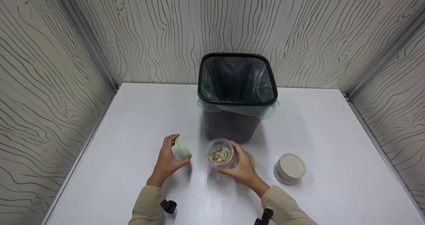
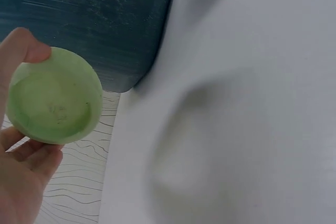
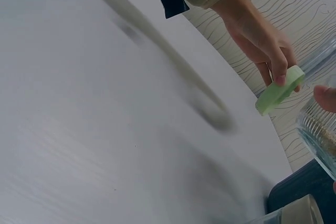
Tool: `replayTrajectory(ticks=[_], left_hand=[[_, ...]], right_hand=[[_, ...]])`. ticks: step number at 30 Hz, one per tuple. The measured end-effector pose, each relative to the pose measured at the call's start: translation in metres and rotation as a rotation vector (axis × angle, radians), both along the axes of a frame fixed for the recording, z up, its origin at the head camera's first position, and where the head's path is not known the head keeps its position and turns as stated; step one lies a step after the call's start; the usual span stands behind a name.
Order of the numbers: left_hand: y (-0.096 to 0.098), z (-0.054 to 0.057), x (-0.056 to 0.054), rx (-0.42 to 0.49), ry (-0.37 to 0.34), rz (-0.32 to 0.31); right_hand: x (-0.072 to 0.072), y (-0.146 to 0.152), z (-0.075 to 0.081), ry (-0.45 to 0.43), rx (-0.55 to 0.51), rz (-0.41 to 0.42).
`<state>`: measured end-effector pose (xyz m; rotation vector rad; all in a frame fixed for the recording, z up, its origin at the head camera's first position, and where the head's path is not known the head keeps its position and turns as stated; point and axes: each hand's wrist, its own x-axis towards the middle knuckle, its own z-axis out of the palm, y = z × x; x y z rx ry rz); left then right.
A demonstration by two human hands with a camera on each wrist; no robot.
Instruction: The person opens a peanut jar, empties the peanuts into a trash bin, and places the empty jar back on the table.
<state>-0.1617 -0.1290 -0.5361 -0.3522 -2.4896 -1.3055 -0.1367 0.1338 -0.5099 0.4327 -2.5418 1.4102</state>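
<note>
My left hand [image 1: 167,162] pinches the rim of a light green round lid [image 1: 183,147] between thumb and fingers. In the left wrist view the lid [image 2: 55,98] shows its hollow underside. To the right of it, my right hand [image 1: 244,167] grips a clear jar [image 1: 229,165] by its side. The jar's open mouth faces up, with several pale tan pieces like peanuts [image 1: 219,155] inside. Lid and jar are apart. Ribbed walls of the jar [image 3: 317,124] show in the right wrist view.
Just behind the hands stands a dark bin [image 1: 232,125] with a greenish liner [image 1: 267,110]. A clear jar with a beige lid [image 1: 290,167] sits on the white table [image 1: 335,171] at right. Another round container [image 1: 251,159] is mostly hidden behind my right hand. Patterned panels [image 1: 159,35] enclose the table.
</note>
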Motion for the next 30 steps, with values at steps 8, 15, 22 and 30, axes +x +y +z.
replayTrajectory(ticks=[8, 15, 22, 30], left_hand=[[-0.001, -0.006, -0.002, 0.007, 0.013, 0.042], [-0.002, -0.015, -0.002, -0.014, 0.063, 0.107], [-0.004, -0.021, -0.004, -0.011, 0.091, 0.124], [-0.005, -0.025, -0.006, -0.01, 0.099, 0.131]], right_hand=[[0.0, 0.001, 0.001, 0.012, 0.021, -0.017], [0.001, 0.001, 0.001, 0.035, 0.038, -0.027], [0.002, 0.0, 0.001, 0.016, 0.034, -0.021], [0.002, 0.0, 0.003, 0.006, 0.035, -0.011]])
